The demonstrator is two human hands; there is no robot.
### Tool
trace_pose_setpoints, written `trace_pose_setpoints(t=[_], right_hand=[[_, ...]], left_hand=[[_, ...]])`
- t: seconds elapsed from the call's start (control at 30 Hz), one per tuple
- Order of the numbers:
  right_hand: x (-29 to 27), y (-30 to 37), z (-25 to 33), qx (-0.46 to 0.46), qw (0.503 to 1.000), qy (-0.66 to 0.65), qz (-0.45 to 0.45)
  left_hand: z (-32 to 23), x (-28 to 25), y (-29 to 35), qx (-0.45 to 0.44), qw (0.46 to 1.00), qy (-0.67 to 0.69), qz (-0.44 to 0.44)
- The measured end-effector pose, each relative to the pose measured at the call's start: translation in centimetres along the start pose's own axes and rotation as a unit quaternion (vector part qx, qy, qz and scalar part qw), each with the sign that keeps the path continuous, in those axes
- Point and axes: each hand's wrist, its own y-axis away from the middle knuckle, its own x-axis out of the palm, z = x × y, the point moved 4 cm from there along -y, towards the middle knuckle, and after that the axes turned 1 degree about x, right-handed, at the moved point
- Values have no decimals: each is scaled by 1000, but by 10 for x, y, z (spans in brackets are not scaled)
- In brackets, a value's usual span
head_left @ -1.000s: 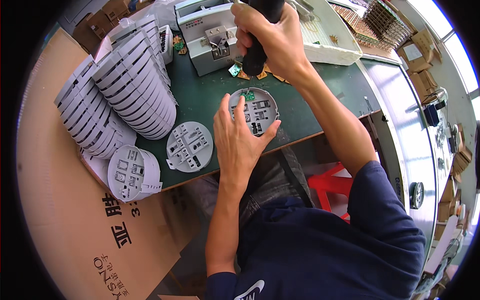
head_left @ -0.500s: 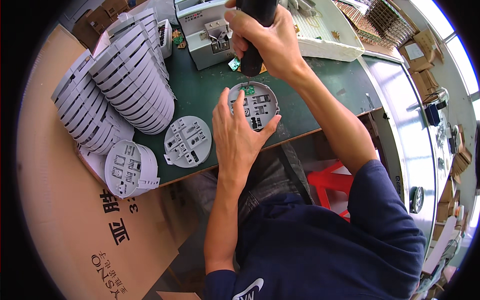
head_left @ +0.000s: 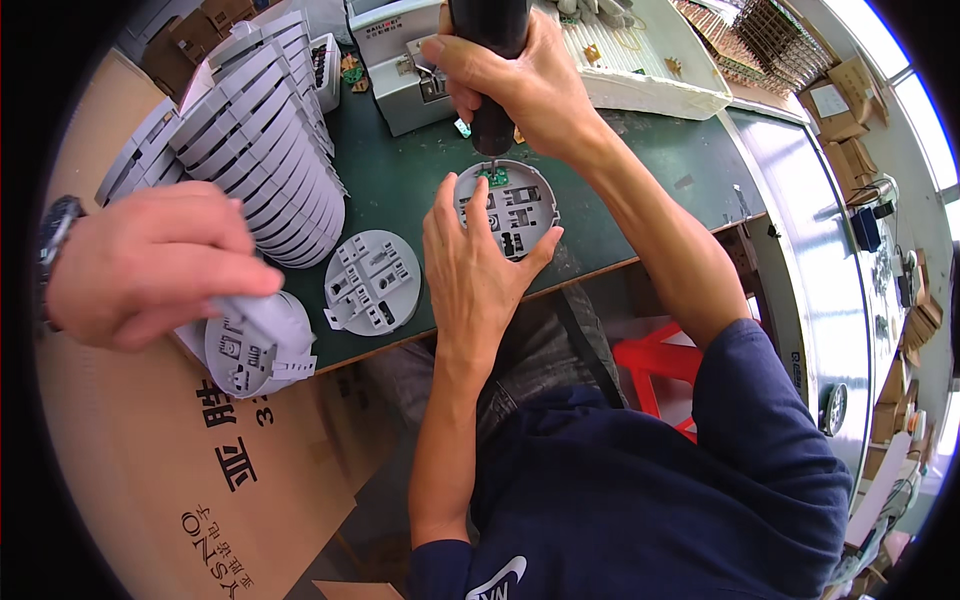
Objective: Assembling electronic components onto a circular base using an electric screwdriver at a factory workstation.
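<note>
My right hand (head_left: 540, 85) grips a black electric screwdriver (head_left: 492, 125) upright. Its bit stands on a small green circuit board (head_left: 496, 177) at the far side of a round grey plastic housing (head_left: 545, 190). My left hand (head_left: 472, 255) steadies that housing, thumb at its near right rim and fingers along its left side, an index fingertip close to the board. Left of it lies another round grey housing (head_left: 375, 283), face up with moulded slots. At the far left, another person's hand (head_left: 160, 265), blurred, holds a grey piece (head_left: 265, 315) over a further stack of housings (head_left: 240, 365).
Tall nested stacks of grey housings (head_left: 270, 150) stand on the left of the green table (head_left: 640, 190). Behind are a light grey machine (head_left: 400, 100) and a white foam tray (head_left: 660, 85). Cardboard (head_left: 290, 480) lies at lower left; a red stool (head_left: 655, 365) stands below the table edge.
Another person's hand with a watch has come in from the left, over the near stack. The screwdriver and my right hand have shifted slightly left; my left hand stays on the housing.
</note>
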Motion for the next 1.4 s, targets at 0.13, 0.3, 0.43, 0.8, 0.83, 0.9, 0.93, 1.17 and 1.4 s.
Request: trace_pose_setpoints(t=[0.13,0.3,0.43,0.8,0.83,0.9,0.93,1.17,1.4], right_hand=[[3,-7,2,13,999,17,40],[7,-30,11,-39,998,33,44],[17,-48,28,-70,994,-61,63],[-4,-13,-1,-42,967,234,89],[-13,9,-1,20,972,208,108],[-30,53,-7,84,975,166,123],[-38,71,-18,89,977,152,119],[-116,133,-11,171,969,167,-60],[-354,258,52,128,754,473,-438]], left_hand=[[2,3,1,-7,1000,17,-4],[2,4,2,22,999,9,-23],[-2,-2,2,19,998,67,-8],[-5,-17,0,103,978,147,-110],[-5,-15,0,102,977,150,-110],[-8,-15,-2,104,971,178,-121],[-10,-15,-2,108,971,179,-118],[-36,-39,3,148,981,121,-40],[-4,-110,15,-9,994,-80,80]])
